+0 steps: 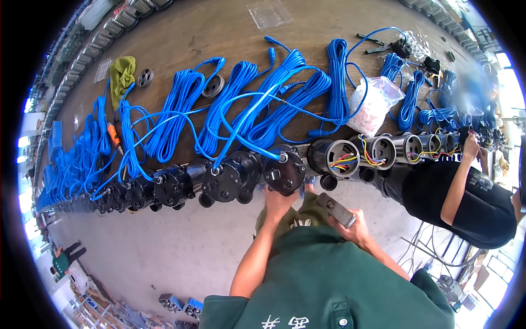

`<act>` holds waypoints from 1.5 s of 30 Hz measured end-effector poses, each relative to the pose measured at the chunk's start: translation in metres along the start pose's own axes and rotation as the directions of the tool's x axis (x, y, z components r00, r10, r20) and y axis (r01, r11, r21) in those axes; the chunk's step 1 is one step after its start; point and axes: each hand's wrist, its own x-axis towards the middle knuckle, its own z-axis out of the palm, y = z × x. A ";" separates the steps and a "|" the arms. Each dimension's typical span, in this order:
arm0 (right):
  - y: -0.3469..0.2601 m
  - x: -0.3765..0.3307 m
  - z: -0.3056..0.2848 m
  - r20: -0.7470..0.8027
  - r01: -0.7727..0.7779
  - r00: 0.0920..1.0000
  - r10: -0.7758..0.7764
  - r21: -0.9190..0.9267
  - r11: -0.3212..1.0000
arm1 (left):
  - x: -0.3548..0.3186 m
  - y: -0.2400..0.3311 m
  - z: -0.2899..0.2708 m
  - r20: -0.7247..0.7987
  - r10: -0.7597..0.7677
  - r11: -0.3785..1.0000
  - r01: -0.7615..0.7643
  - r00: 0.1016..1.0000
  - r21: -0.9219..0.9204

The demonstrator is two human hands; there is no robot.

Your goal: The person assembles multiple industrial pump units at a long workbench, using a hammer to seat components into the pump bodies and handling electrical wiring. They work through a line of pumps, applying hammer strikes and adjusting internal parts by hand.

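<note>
My left hand [280, 203] is at the underside of a black-capped cylinder [284, 174] on the table's near edge. Its fingers curl up against the cylinder and are partly hidden by the cap. A blue cable comes out of the cap's top fitting. In front of my body, my right hand [356, 226] is closed around a grey, block-shaped metal tool [336, 210] with a round part at its far end. Just left of my left hand lies another black-capped cylinder [222, 182]. To the right, an open cylinder [342, 158] shows coloured wires inside.
Coiled blue cables [287, 104] cover the table [219, 27]. A bag of small white pieces [368, 107] lies behind the open cylinders. An orange-handled screwdriver [114, 135] and a green cloth [121, 77] are at left. A co-worker [460, 197] stands at right.
</note>
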 end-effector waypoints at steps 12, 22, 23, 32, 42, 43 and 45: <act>-0.082 -0.008 -0.016 -0.047 0.515 0.850 -0.525 -0.133 0.847 | 0.005 0.019 0.007 -0.138 -0.047 0.999 0.047 0.989 -0.009; -0.002 0.001 0.010 -0.059 0.405 0.894 -0.445 -0.321 0.856 | 0.005 0.012 0.014 -0.132 -0.113 0.992 0.104 0.985 -0.076; -0.003 -0.006 0.004 -0.001 0.426 0.897 -0.441 -0.260 0.867 | 0.000 0.008 0.016 -0.114 -0.095 0.993 0.086 0.989 -0.084; -0.008 -0.013 0.007 -0.058 0.282 0.956 -0.289 -0.101 0.954 | -0.026 0.005 -0.015 0.265 -0.428 0.698 0.502 0.864 -0.511; -0.044 0.010 -0.022 0.018 -0.100 0.995 0.102 -0.073 0.992 | -0.011 0.013 0.001 0.212 -0.392 0.823 0.444 0.895 -0.354; -0.057 0.015 -0.024 0.018 -0.169 0.985 0.170 -0.040 0.985 | -0.005 0.013 0.005 0.156 -0.361 0.870 0.392 0.920 -0.299; -0.054 0.014 -0.026 0.088 -0.227 0.972 0.216 0.141 0.964 | 0.000 0.012 0.021 -0.121 -0.166 0.974 0.143 0.979 -0.174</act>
